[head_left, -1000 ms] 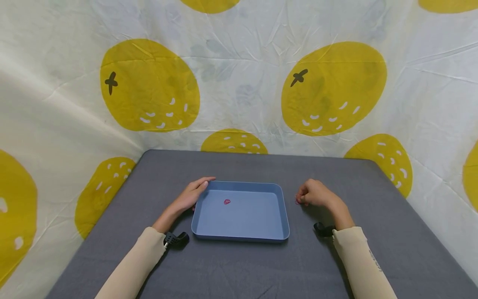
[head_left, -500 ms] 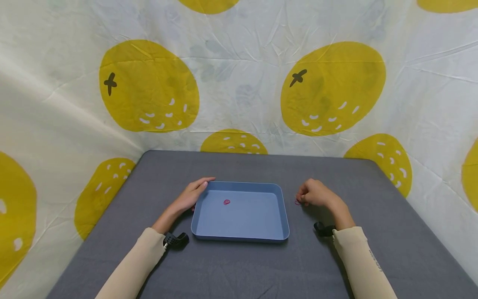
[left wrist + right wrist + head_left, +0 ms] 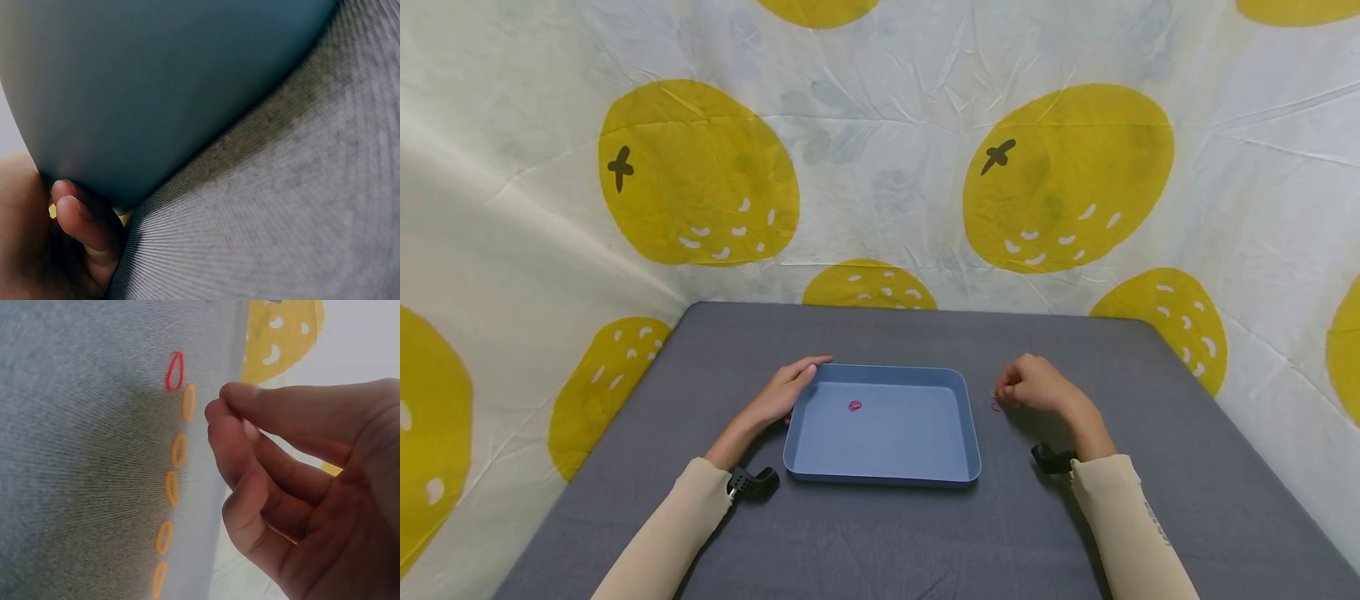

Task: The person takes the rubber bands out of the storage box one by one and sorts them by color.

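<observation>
A blue rectangular tray (image 3: 887, 425) lies on the table with a small red rubber band (image 3: 855, 406) in it. My left hand (image 3: 778, 396) grips the tray's far left corner; in the left wrist view, bent fingers (image 3: 81, 222) lie against its outer wall (image 3: 169, 94). To the right of the tray, my right hand (image 3: 1036, 385) hovers with curled fingers, thumb and index tips together and nothing visible between them. Just below those tips, another red rubber band (image 3: 175, 372) lies on the cloth. Several orange rubber bands (image 3: 179, 450) run in a row beside it in the right wrist view.
Grey cloth covers the table (image 3: 880, 542). A white curtain (image 3: 880, 167) with yellow fruit prints hangs behind it and along the sides. Black wrist straps (image 3: 752, 482) sit below both hands.
My right hand has risen slightly from the red rubber band on the cloth, which now shows more fully. The left hand and tray have stayed in place.
</observation>
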Action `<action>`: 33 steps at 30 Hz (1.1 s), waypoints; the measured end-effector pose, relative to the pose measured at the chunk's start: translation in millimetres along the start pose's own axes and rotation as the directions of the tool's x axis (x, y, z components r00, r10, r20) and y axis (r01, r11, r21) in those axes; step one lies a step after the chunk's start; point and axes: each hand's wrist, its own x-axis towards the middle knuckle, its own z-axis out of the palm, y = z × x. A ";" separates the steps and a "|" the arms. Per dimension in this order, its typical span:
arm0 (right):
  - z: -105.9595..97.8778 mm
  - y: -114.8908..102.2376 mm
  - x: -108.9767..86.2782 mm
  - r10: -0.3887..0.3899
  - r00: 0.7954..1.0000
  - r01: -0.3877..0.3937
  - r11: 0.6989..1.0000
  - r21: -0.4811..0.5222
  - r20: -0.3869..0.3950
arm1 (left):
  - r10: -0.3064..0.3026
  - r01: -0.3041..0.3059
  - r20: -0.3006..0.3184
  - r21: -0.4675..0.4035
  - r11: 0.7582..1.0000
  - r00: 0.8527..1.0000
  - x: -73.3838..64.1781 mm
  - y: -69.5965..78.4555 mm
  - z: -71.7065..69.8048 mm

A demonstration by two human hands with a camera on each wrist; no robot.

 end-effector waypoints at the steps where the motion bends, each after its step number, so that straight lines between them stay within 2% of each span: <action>1: -0.7 -0.1 0.0 -0.001 1.000 0.001 1.000 0.006 -0.001 | -0.001 0.001 -0.001 0.002 1.000 1.000 0.1 0.0 0.0; 13: -5.6 -5.8 1.7 0.007 1.000 -0.006 0.997 0.082 -0.012 | -0.004 0.004 0.003 0.000 1.000 1.000 0.0 -0.5 -0.3; 24: -10.0 -33.7 -1.6 -0.059 0.998 0.062 0.995 0.079 -0.031 | -0.014 0.014 0.006 -0.031 0.999 1.000 0.5 -0.2 0.2; 33: -7.9 -62.6 7.7 -0.106 0.994 0.108 0.992 0.064 -0.034 | -0.008 0.008 0.007 -0.031 0.999 1.000 -0.1 -1.1 0.9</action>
